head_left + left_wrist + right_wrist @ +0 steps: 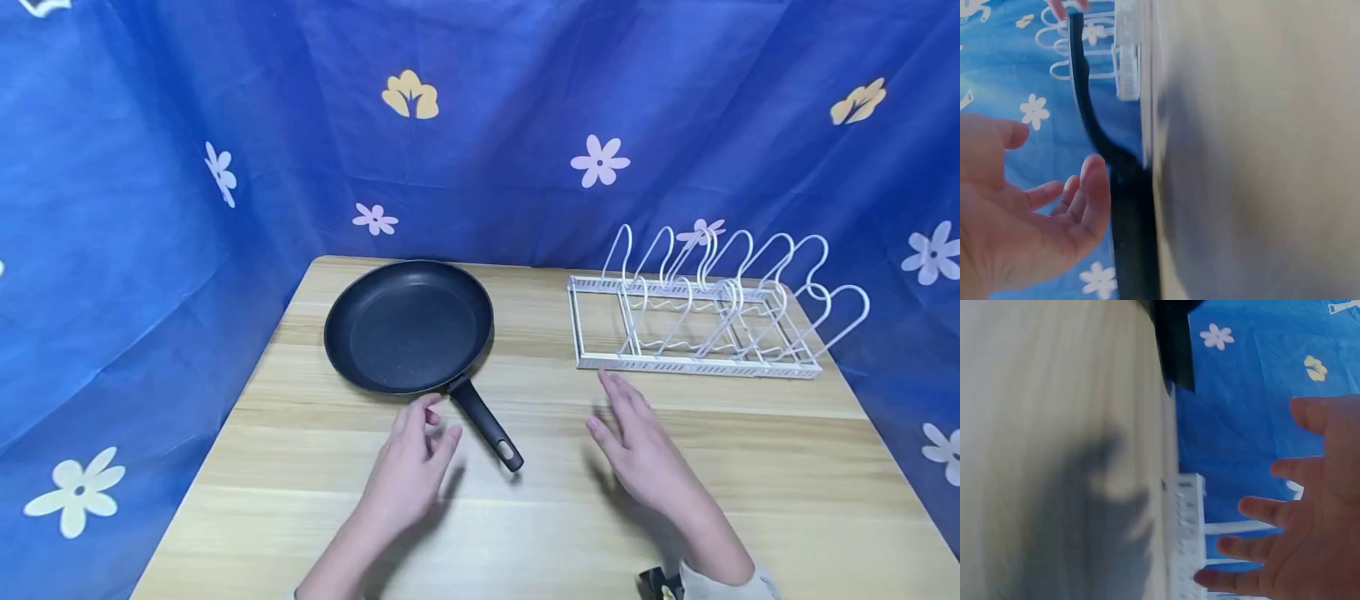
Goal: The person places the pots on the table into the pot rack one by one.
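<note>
A black frying pan (412,329) lies on the left of the wooden table, its handle (487,425) pointing toward the front right. Close to where handle and pan join is my left hand (414,458), fingers loosely bent and thumb apart, holding nothing. In the left wrist view the same hand (1035,212) shows beside the dark pan (1135,244). My right hand (645,454) hovers over the table right of the handle, fingers relaxed and nothing in them. Its spread fingers show in the right wrist view, where the white rack (1188,531) appears beyond them.
A white wire rack (697,365) with several upright loops stands at the back right of the table (540,533). Blue cloth (495,125) with flower prints hangs behind and along both sides. A small black object (660,583) is by the right sleeve.
</note>
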`<state>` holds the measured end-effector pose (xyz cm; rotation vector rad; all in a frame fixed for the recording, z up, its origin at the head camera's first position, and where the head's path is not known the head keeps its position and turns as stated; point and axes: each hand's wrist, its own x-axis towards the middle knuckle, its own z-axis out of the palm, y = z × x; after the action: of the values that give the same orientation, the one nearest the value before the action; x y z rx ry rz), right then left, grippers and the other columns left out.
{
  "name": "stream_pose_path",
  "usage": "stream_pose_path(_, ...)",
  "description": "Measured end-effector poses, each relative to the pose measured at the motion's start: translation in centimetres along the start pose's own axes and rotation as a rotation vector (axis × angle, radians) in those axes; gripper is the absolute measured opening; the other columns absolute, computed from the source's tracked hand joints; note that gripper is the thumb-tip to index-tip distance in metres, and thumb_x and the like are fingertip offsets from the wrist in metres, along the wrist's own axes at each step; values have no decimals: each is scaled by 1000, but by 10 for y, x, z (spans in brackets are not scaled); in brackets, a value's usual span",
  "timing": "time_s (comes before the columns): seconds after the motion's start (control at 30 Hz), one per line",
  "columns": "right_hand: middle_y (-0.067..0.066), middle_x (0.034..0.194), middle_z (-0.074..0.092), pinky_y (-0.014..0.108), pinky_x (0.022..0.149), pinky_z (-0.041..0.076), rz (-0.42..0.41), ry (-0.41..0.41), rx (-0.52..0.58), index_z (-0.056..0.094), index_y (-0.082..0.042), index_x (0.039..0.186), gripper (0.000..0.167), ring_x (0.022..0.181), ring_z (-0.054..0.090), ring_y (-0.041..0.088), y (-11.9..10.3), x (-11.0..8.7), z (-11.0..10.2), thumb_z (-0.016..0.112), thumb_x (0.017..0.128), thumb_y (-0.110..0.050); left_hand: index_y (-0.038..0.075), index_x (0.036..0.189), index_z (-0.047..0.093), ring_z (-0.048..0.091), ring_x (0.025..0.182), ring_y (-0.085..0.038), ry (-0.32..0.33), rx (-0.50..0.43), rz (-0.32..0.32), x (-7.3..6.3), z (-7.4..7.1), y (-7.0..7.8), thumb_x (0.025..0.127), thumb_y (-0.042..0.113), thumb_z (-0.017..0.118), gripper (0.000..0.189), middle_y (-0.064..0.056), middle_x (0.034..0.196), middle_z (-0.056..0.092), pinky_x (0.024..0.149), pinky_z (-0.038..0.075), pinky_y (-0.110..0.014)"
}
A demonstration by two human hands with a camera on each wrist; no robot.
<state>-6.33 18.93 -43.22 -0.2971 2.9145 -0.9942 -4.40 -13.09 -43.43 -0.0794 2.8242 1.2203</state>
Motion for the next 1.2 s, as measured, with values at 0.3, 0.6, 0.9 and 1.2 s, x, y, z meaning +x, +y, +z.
stream_pose_path(0.3,18,162,54,60,124,46,46,-126,359,41,-11,165,58,145,58,41,-14,20,19,56,114,-33,-11,155,32,73,108,-26,-284,-697,-217,-12,26,6,110,21,59,62,-32,148,56,82,66,-37)
stream_pose_path(0.6,28,152,59,48,116,55,123,-428,746,41,6,160,58,136,64,37,-25,66,49,52,115,-28,-4,146,43,70,128,-21,-528,-1155,-294,0,50,9,111,22,60,47,-13,145,68,112,59,-38)
stream_pose_path(0.9,3,110,76,25,89,60,290,-677,1217,63,6,140,44,97,72,12,-35,97,81,49,114,-27,-6,156,40,75,116,-14,-520,-1257,-301,7,57,11,110,9,60,53,-4,132,71,105,62,-30)
stream_pose_path(1.2,6,105,80,27,92,65,364,-909,1396,53,8,141,44,97,79,14,-57,115,109,41,118,-28,-9,153,38,76,111,-10,-512,-1256,-266,7,58,4,110,4,57,49,2,122,75,103,63,-28)
